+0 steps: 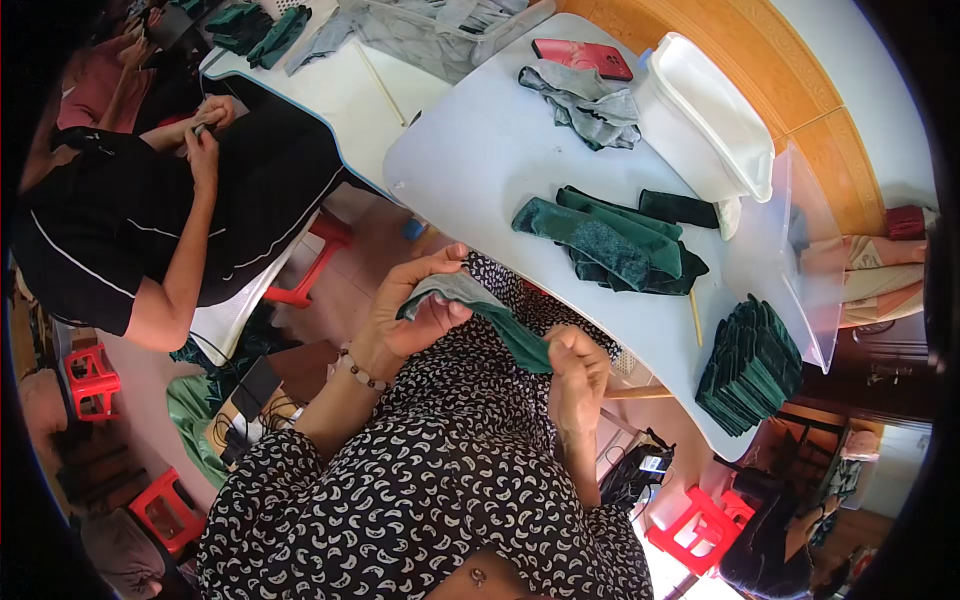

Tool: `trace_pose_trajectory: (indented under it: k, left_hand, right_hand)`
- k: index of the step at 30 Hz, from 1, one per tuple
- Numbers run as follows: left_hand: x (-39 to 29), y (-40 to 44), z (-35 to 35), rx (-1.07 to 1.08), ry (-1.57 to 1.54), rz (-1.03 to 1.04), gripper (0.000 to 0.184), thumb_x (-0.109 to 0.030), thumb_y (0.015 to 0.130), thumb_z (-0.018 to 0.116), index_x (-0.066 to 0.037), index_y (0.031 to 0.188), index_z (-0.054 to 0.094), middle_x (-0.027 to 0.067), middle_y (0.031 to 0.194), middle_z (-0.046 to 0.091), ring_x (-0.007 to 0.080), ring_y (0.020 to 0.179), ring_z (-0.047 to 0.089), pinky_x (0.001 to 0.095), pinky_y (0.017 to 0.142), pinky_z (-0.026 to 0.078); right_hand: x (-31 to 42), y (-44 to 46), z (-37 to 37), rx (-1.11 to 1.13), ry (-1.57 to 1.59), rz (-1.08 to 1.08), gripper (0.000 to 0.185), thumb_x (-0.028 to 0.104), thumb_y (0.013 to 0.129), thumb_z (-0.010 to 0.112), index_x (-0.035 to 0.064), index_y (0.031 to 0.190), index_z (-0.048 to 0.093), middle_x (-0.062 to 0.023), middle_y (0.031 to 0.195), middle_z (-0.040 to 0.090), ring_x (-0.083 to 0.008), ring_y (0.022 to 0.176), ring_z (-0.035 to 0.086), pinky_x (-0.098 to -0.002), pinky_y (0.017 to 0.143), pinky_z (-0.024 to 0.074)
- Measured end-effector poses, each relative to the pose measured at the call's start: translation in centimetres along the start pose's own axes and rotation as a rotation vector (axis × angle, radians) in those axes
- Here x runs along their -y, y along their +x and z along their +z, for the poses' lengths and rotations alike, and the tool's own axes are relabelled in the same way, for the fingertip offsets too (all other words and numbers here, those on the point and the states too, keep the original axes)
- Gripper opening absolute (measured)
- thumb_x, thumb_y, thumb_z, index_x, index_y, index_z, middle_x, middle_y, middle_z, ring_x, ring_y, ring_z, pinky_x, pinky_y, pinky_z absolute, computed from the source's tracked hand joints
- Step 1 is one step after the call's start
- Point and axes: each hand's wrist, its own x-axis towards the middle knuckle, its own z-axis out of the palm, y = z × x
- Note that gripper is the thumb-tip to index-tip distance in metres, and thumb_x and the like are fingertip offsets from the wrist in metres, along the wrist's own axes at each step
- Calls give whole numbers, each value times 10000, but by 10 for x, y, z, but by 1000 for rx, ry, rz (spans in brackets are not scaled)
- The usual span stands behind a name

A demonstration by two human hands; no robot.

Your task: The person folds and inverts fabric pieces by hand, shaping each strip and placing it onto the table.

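Note:
A narrow green cloth piece with a grey underside (510, 335) is stretched between my two hands above my lap. My left hand (420, 300) holds its grey end, with the thumb and fingers around the fabric. My right hand (577, 365) pinches the green end between thumb and fingers. Beyond them on the white table (470, 150) lies a loose pile of green velvet pieces (620, 240). A neat stack of folded green pieces (750, 365) stands near the table's right end. Crumpled grey-green cloth (585, 100) lies farther back.
A red phone (583, 58) and a white plastic bin (705, 115) are at the table's back. Thin sticks lie on the tables. A co-worker in black (150, 220) sits at the left. Red stools (700, 530) stand on the floor.

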Motion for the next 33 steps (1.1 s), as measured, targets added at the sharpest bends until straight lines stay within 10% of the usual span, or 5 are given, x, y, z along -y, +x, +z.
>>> trace_pose_trajectory:
  k: [9,18,25,33]
  left_hand:
    - [43,-7,-1,-13,181,133,604,-591,989,466,-97,1332,522,85,1233,633,246,1143,572,464,1017,423]
    - [43,-15,25,-114,825,341,601,-50,941,663,30,1456,364,135,1218,633,180,1141,615,316,989,492]
    - [46,-21,30,29,954,275,481,-26,947,628,46,1384,439,126,1228,630,149,1142,597,294,975,491]
    - [41,-21,25,-40,1035,168,405,-25,926,641,-2,1315,531,72,1147,662,97,1061,610,256,902,500]
  right_hand:
    - [-12,-2,21,44,182,139,233,212,1042,545,11,938,600,-27,847,621,-89,736,500,-244,727,408]
    - [-13,-7,20,17,-244,-68,224,229,980,655,13,1031,634,-42,947,618,-106,727,498,-240,681,423]
    - [11,20,22,133,-932,-639,246,71,785,793,50,1013,702,-92,1031,678,-243,869,610,-336,729,507]
    - [1,24,21,132,-958,-615,143,-15,779,738,38,896,673,-90,896,675,-274,830,619,-374,733,509]
